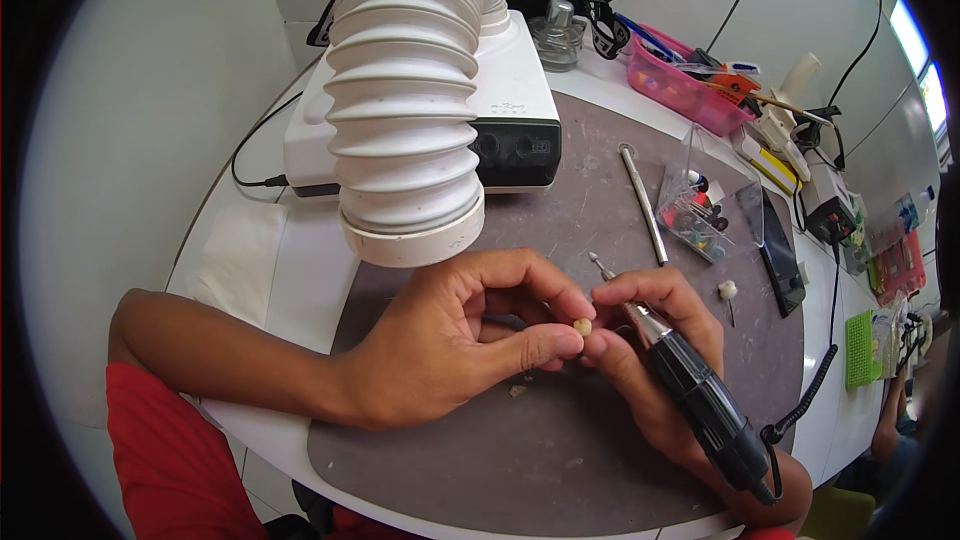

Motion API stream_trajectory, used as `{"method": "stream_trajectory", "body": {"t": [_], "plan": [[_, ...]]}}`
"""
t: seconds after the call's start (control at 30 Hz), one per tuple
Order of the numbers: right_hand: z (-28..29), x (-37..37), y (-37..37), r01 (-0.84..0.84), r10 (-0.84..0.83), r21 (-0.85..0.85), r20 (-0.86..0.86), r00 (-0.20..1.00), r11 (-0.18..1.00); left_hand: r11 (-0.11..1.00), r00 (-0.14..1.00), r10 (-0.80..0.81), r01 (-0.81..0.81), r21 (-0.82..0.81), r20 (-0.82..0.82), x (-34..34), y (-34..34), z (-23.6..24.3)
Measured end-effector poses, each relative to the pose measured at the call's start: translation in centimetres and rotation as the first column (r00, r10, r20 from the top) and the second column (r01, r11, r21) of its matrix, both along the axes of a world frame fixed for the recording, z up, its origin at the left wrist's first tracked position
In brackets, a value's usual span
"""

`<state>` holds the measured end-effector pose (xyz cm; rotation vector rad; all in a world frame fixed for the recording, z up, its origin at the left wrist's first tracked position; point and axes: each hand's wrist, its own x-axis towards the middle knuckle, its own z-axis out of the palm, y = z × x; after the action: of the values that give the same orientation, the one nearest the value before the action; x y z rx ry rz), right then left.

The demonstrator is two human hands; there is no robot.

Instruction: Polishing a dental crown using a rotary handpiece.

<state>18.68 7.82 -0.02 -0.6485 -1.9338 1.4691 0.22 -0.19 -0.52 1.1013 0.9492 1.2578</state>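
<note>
My left hand (430, 345) pinches a tiny yellowish dental crown (583, 326) between thumb and fingertips. In my right hand (648, 405) lies a black rotary handpiece (705, 405) with a metal nose, held like a pen. Its thin bur (597, 259) points up and to the left, apart from the crown. The right thumb tip meets the left fingertips beside the crown. Both hands are above a grey-brown mat (480, 485), just below the mouth of a white ribbed suction hose (405, 130). A small pale chip (517, 391) lies on the mat under the left hand.
A white suction unit (515, 80) stands behind the hose. To the right are a slim metal tool (643, 202), a clear box of burs (690, 225), a white-headed polishing point (728, 290) and a phone (782, 255). Farther back sit a glass burner (557, 35) and pink basket (690, 100).
</note>
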Motion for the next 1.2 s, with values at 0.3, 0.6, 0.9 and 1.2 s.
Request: {"method": "stream_trajectory", "body": {"t": [0.3,0.6,0.9,1.2], "plan": [[1.0,1.3,1.3,0.096,-0.103,0.384,-0.002,0.995,0.918,0.998,0.994,0.01,-0.003,-0.066,0.107,-0.1,-0.3,0.5],[0.3,1.5,0.3,-0.037,0.071,0.557,-0.039,0.997,0.829,0.994,0.996,-0.021,0.03,-0.103,0.086,-0.3,-0.1,0.3],[-0.2,1.2,0.4,-0.075,0.166,0.643,-0.083,0.983,0.763,0.996,0.993,-0.032,0.042,-0.084,0.11,-0.2,-0.1,0.2],[-0.5,1.0,0.1,0.027,0.125,0.596,-0.213,0.969,0.803,0.995,0.989,-0.03,0.042,-0.086,0.142,-0.2,-0.2,0.3]]}}
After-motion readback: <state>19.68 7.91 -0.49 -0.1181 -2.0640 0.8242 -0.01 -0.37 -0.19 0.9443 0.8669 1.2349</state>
